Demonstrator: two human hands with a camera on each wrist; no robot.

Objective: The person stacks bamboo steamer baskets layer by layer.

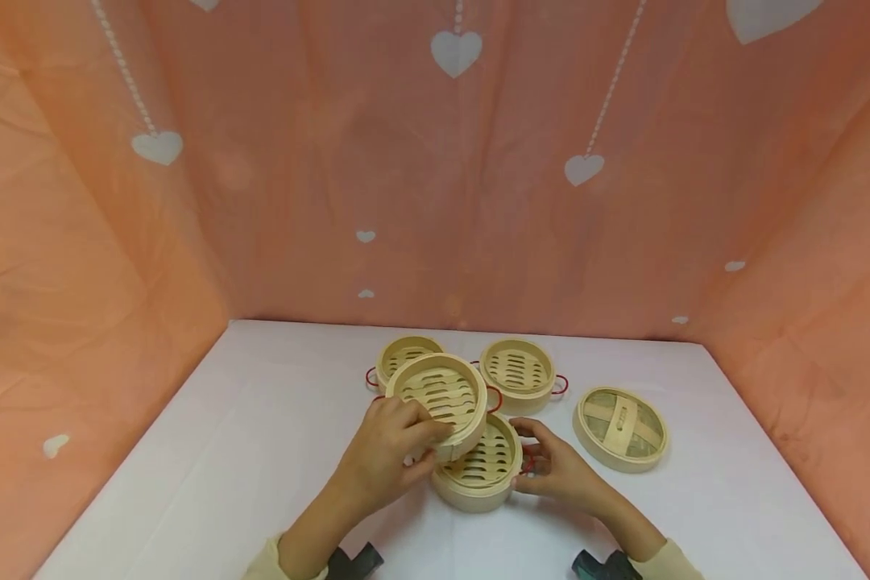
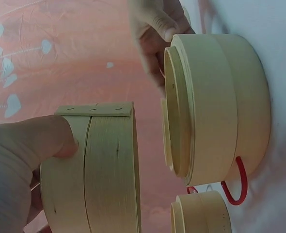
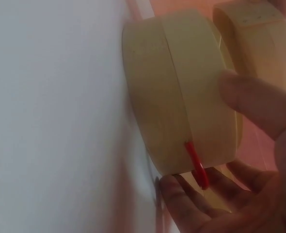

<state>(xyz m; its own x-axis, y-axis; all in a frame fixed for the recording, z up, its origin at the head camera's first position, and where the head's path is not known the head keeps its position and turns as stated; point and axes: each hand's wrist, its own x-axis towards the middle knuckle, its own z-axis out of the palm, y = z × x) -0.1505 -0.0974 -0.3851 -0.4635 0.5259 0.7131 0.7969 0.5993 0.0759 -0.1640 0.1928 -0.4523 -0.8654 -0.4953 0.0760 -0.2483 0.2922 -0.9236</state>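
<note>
My left hand [image 1: 391, 451] grips the near rim of a round bamboo steamer basket [image 1: 438, 391]. This basket has a slatted base and red side handles, and it is raised and tilted. Under its right side, on the table, stands a second bamboo steamer basket [image 1: 471, 498], partly covered by the raised one. In the left wrist view a gap parts the two baskets. My right hand [image 1: 557, 474] holds the right side of the lower basket, thumb against its wall and fingers curled round by the red handle [image 3: 197, 166].
Behind, on the white table [image 1: 261, 419], stand two more steamer baskets, one at the back left [image 1: 409, 348] and one at the back right [image 1: 516, 369]. A woven bamboo lid [image 1: 619, 428] lies to the right. Pink cloth walls [image 1: 406, 177] enclose the table.
</note>
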